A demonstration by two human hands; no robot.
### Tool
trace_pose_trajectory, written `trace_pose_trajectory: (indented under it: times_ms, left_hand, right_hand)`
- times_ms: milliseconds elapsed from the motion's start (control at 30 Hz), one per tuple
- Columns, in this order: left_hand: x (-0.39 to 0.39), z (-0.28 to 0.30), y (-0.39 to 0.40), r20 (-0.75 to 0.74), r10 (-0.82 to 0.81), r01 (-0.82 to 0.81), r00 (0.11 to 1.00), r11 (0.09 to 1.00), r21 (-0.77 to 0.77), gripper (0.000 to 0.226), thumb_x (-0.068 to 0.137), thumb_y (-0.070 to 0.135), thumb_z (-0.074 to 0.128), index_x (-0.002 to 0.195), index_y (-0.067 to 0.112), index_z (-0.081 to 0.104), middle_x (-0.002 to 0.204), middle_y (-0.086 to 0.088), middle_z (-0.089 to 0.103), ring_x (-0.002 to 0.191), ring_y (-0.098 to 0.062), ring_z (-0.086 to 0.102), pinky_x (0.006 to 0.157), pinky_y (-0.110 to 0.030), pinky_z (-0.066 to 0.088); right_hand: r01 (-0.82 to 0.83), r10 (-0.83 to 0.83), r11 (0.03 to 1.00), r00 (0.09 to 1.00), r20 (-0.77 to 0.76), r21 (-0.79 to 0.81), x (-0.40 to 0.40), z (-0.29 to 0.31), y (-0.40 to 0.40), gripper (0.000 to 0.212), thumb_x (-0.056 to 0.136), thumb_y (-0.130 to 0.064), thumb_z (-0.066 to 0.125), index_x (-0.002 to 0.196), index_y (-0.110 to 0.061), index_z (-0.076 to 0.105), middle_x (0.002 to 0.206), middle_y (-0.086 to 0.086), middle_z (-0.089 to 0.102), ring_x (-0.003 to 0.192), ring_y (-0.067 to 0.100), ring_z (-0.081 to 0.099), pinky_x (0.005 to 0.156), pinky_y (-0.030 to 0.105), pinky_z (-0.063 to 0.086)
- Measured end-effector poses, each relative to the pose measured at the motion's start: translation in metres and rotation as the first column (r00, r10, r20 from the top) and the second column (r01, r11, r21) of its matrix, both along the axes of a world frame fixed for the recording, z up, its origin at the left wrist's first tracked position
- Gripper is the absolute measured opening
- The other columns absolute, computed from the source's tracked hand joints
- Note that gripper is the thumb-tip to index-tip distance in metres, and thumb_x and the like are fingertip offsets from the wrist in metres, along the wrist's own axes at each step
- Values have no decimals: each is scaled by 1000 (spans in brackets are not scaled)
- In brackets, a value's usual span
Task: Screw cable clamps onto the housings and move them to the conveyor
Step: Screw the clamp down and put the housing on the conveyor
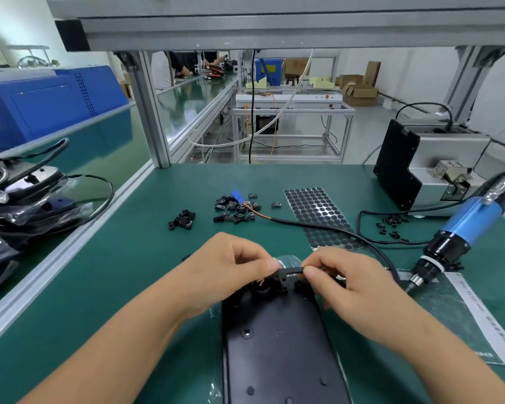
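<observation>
Black flat housing (pixel 277 339), cable (pixel 292 270) pinched by both hands

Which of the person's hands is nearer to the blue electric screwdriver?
Right. The right hand pinches the black cable just left of the blue electric screwdriver. The left hand holds the cable farther left, beyond the right hand.

mat (pixel 146 258) green | housing (pixel 277 345) black | screwdriver (pixel 470 223) blue | sheet (pixel 318 211) black-dotted
</observation>
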State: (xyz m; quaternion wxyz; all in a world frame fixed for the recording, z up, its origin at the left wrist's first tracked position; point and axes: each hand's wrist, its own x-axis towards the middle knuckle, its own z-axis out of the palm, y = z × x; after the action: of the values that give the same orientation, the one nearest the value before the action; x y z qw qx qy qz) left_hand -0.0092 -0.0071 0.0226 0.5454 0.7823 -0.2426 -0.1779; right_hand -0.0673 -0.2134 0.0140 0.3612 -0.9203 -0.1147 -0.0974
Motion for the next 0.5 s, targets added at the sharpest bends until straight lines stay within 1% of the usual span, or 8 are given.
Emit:
trace_pose_trajectory:
  times_ms: [100, 167, 200, 300, 400, 500]
  left_hand:
    - [-2, -2, 2, -67, 17, -19, 998, 999, -38, 30, 75, 45, 67, 82, 17, 77, 75, -4, 70, 72, -13, 60, 74, -31, 47]
    - [-4, -2, 2, -47, 35, -36, 998, 999, -21, 34, 73, 50, 69, 81, 18, 76, 74, -2, 70, 71, -13, 59, 74, -31, 45]
    - [-4, -3, 1, -10, 47, -47, 999, 999, 9, 29, 72, 48, 72, 79, 20, 76, 74, 1, 71, 71, -11, 60, 74, -29, 46]
    - [-6, -1, -4, 79, 79, -86, 994, 992, 95, 7, 77, 31, 77, 75, 24, 74, 72, 6, 72, 64, -3, 63, 68, -20, 50]
    - [-9, 2, -10, 157, 57, -81, 986, 984, 156, 5, 78, 20, 75, 73, 20, 72, 69, 6, 71, 53, 4, 56, 56, -9, 44]
    - [-11, 3, -15, 228, 7, -62, 974, 970, 234, 9, 80, 18, 70, 71, 20, 70, 68, 5, 69, 46, 7, 49, 51, -5, 37]
  right_hand:
    - [1, -1, 1000, 1000, 13, 25, -1, -3, 1, 16, 90, -26, 56, 75, -30, 61, 77, -22, 59, 76, 4, 56, 65, 10, 37]
    - [7, -8, 1000, 1000, 26, 25, -1, -4, 2, 15, 89, -25, 57, 76, -29, 62, 79, -20, 60, 78, 4, 56, 66, 9, 37]
    - [8, -9, 1000, 1000, 28, 27, -1, -4, 2, 15, 89, -25, 57, 76, -29, 62, 79, -20, 59, 78, 4, 56, 66, 10, 37]
    - [11, -11, 999, 1000, 19, 38, -1, -5, 3, 14, 89, -26, 57, 76, -30, 63, 80, -18, 60, 79, 5, 56, 66, 12, 39]
    - [26, -27, 999, 999, 24, 38, -2, -7, 2, 14, 88, -25, 59, 75, -29, 63, 77, -14, 60, 76, 8, 56, 64, 15, 41]
    - [33, -34, 999, 999, 41, 30, -4, -8, 4, 14, 87, -27, 58, 73, -28, 61, 76, -14, 59, 74, 9, 56, 62, 14, 39]
